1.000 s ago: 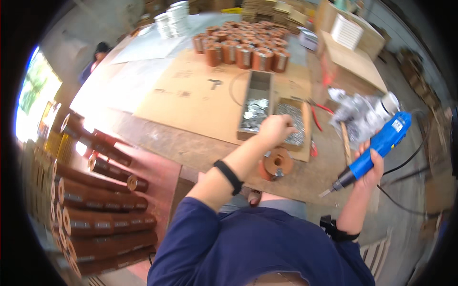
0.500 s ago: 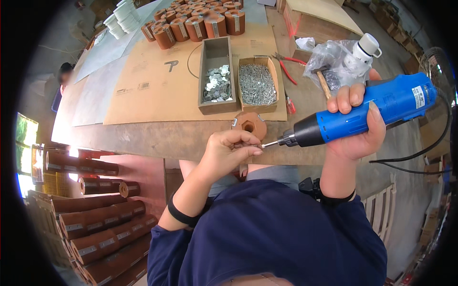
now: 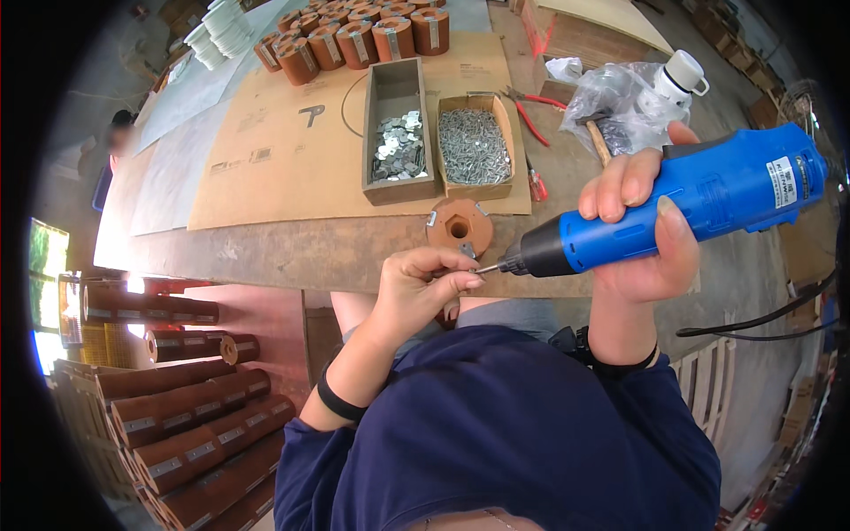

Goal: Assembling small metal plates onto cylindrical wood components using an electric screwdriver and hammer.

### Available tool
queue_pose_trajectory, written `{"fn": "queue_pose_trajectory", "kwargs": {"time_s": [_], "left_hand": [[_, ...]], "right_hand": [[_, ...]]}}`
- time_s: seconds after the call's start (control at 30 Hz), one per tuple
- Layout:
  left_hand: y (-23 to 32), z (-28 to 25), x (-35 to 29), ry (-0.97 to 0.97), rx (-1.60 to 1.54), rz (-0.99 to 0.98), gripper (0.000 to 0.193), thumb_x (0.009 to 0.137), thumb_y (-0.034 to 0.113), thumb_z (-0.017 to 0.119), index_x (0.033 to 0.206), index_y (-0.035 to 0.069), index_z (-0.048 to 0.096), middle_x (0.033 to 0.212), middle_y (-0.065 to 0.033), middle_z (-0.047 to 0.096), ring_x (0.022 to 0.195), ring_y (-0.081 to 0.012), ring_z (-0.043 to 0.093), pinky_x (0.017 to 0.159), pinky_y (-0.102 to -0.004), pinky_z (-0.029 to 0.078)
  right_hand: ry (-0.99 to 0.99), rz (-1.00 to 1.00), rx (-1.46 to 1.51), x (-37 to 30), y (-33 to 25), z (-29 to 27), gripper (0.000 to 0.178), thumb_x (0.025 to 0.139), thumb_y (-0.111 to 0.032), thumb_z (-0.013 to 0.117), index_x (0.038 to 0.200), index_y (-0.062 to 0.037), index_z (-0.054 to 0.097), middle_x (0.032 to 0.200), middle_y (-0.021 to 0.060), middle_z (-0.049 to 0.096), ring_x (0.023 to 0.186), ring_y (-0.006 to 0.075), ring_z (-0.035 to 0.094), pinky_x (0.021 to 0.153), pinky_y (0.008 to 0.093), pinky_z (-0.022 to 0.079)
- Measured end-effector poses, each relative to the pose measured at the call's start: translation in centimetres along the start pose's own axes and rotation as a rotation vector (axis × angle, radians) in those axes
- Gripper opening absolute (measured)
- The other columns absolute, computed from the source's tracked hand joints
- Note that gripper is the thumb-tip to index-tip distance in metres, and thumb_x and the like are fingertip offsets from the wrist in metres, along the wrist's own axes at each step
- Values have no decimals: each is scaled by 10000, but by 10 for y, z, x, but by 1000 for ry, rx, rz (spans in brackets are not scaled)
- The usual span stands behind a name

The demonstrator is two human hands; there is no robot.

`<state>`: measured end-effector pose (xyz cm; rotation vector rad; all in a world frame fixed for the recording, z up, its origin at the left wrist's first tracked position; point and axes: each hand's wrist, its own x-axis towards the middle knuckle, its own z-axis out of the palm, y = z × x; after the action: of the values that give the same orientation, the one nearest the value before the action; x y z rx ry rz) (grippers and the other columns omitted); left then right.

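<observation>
The right hand [image 3: 651, 234] has its grip wrapped around the body of a blue electric screwdriver [image 3: 717, 190], whose thin bit [image 3: 489, 268] points toward the left hand [image 3: 423, 279]. In the left hand, the grip is pinched, thumb against finger, on a small piece [image 3: 475, 271] at the end of the bit (it is too small to tell exactly what it is). Just beyond these fingers, a brown spool [image 3: 478, 228] stands on the tabletop [image 3: 292, 252], near its front edge, with its round hole facing up. Behind the spool are a grey tray [image 3: 397, 192] with flat metal plates [image 3: 403, 146] and, just beside it, a cardboard box [image 3: 482, 191] full of screws [image 3: 475, 146].
</observation>
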<state>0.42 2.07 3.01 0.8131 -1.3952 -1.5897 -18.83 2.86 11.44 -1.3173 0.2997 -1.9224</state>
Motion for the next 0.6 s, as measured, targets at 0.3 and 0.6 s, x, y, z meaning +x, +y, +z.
{"fn": "queue_pose_trajectory", "kwargs": {"time_s": [0.3, 0.6], "left_hand": [[1, -3, 0, -21, 78, 1, 66, 769, 1, 649, 821, -36, 632, 628, -38, 600, 449, -47, 513, 381, -183, 397], [-3, -5, -2, -64, 89, 4, 71, 761, 12, 661, 808, -36, 639, 615, -23, 587, 479, -42, 517, 415, -180, 406]], "right_hand": [[-7, 23, -10, -4, 2, 4, 601, 786, -189, 489, 1302, -16, 234, 822, 84, 473, 673, 174, 488, 631, 344, 450], [-16, 35, 7, -7, 4, 2, 619, 790, -203, 496, 1313, -15, 223, 819, 78, 466, 673, 169, 483, 625, 340, 446]]}}
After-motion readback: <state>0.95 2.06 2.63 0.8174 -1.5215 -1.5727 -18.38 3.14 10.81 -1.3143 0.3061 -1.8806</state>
